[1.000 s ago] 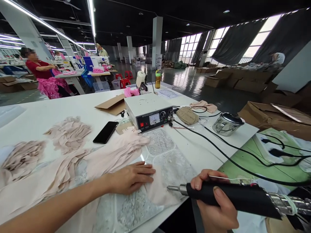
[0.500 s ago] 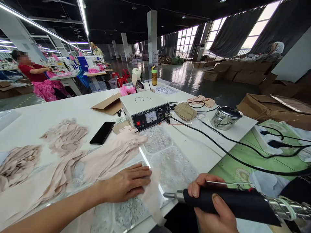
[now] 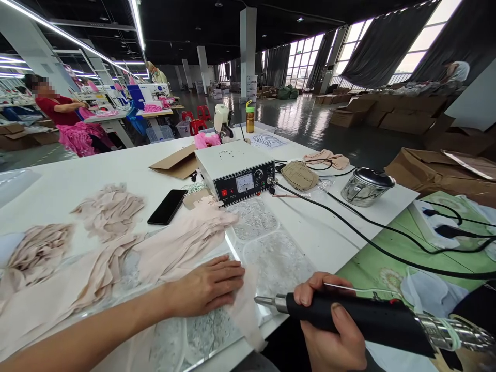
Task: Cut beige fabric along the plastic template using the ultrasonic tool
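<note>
My left hand (image 3: 211,285) lies flat, palm down, on a thin beige fabric piece (image 3: 248,310) that hangs a little over the near edge of a glossy marbled board (image 3: 279,258). Wrapped in my right hand (image 3: 333,330) is a black ultrasonic handpiece (image 3: 360,316). Its pointed metal tip aims left, close to the fabric's right edge; whether it touches, I cannot tell. Stacked beige fabric pieces (image 3: 186,232) spread left of the board's middle, partly hidden by my left forearm. Behind the board stands a generator box (image 3: 244,182) with a dial and a red switch.
A black phone (image 3: 166,206), a fabric heap (image 3: 110,209) and cardboard (image 3: 176,163) lie on the white table. A lidded metal cup (image 3: 366,186) stands right, near black cables (image 3: 372,253) and a power strip (image 3: 434,225). A bottle (image 3: 250,118) stands behind. Co-workers sit farther off.
The handpiece tip has shifted slightly left and up toward the fabric edge. My left hand stays on the fabric. The whole view has shifted a little.
</note>
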Motion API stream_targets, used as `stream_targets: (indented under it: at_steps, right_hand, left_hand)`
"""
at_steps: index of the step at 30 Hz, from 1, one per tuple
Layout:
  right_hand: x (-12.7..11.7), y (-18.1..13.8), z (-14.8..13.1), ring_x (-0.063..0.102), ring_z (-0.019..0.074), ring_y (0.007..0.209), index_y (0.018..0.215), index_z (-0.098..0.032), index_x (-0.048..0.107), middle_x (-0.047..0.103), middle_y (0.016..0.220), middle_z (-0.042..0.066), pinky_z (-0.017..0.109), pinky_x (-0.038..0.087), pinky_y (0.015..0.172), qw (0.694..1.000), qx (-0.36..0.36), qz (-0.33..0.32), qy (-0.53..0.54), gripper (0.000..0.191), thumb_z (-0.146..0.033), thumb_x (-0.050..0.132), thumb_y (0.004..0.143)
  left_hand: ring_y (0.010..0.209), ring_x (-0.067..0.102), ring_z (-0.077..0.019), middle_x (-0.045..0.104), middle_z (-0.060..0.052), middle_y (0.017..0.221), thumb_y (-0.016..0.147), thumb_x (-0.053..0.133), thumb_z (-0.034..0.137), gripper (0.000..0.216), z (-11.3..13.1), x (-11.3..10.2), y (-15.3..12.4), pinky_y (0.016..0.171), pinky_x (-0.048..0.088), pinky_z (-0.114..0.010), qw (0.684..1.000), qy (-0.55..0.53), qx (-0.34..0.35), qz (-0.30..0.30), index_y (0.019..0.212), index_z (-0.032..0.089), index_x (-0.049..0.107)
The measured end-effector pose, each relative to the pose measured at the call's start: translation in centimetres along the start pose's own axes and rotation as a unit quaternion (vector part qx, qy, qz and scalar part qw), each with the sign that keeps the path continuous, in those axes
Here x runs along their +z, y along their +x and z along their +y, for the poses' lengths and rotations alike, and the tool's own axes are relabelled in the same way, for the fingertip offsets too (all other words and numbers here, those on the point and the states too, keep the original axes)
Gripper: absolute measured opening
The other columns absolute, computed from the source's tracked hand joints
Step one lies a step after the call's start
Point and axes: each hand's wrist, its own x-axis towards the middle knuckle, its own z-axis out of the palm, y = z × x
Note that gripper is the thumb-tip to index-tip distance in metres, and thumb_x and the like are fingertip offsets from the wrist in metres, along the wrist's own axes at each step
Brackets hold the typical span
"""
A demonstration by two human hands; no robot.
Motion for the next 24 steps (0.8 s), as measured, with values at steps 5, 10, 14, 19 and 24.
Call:
stream_targets:
  at_steps: [5, 10, 14, 19, 24]
  right_hand:
    - [0.0, -0.1, 0.1, 0.052, 0.0126, 0.048, 0.088, -0.023, 0.062, 0.053, 0.074, 0.0, 0.031, 0.045, 0.048, 1.0, 0.015, 0.009, 0.001, 0.017, -0.032, 0.057, 0.074]
    - [0.2, -0.2, 0.1, 0.052, 0.0129, 0.048, 0.088, -0.025, 0.063, 0.054, 0.073, 0.0, 0.03, 0.044, 0.047, 1.0, 0.012, -0.001, 0.005, 0.016, -0.032, 0.057, 0.075]
    - [0.1, -0.1, 0.0, 0.052, 0.0126, 0.048, 0.088, -0.025, 0.062, 0.054, 0.074, 0.0, 0.03, 0.045, 0.047, 1.0, 0.012, 0.001, 0.001, 0.016, -0.032, 0.057, 0.075]
    - [-0.3, 0.3, -0.1, 0.051, 0.0126, 0.049, 0.088, -0.023, 0.062, 0.054, 0.074, 0.0, 0.031, 0.045, 0.048, 1.0, -0.004, 0.002, -0.012, 0.018, -0.034, 0.059, 0.074]
    - [-0.4, 0.8, 0.3, 0.051, 0.0128, 0.05, 0.088, -0.024, 0.063, 0.054, 0.074, 0.0, 0.031, 0.046, 0.049, 1.0, -0.01, 0.005, -0.012, 0.017, -0.033, 0.057, 0.074]
  left_hand:
    - [0.093, 0.064, -0.0205, 0.066, -0.012, 0.102, 0.103, 0.04, 0.015, 0.027, 0.1, 0.4, 2.7, 0.086, 0.052, -0.033, 0.998, 0.011, -0.056, 0.005, 0.112, 0.015, 0.065]
    - [0.078, 0.063, -0.0152, 0.062, -0.004, 0.093, 0.097, 0.054, 0.016, 0.011, -0.9, 0.8, 5.7, 0.072, 0.05, -0.022, 0.998, -0.016, -0.034, -0.054, 0.096, 0.019, 0.065]
    - [0.071, 0.062, -0.0126, 0.06, -0.001, 0.089, 0.094, 0.058, 0.014, 0.008, -1.3, 0.8, 6.4, 0.067, 0.049, -0.019, 0.995, -0.04, -0.023, -0.083, 0.087, 0.018, 0.061]
    - [0.072, 0.06, -0.0145, 0.057, -0.002, 0.084, 0.097, 0.049, 0.014, 0.015, -1.4, 0.8, 5.9, 0.067, 0.049, -0.022, 0.995, -0.051, -0.021, -0.08, 0.084, 0.018, 0.055]
    - [0.072, 0.058, -0.0144, 0.058, -0.004, 0.087, 0.102, 0.043, 0.017, 0.019, -1.4, 0.8, 5.4, 0.067, 0.048, -0.022, 0.996, -0.067, -0.014, -0.06, 0.086, 0.018, 0.053]
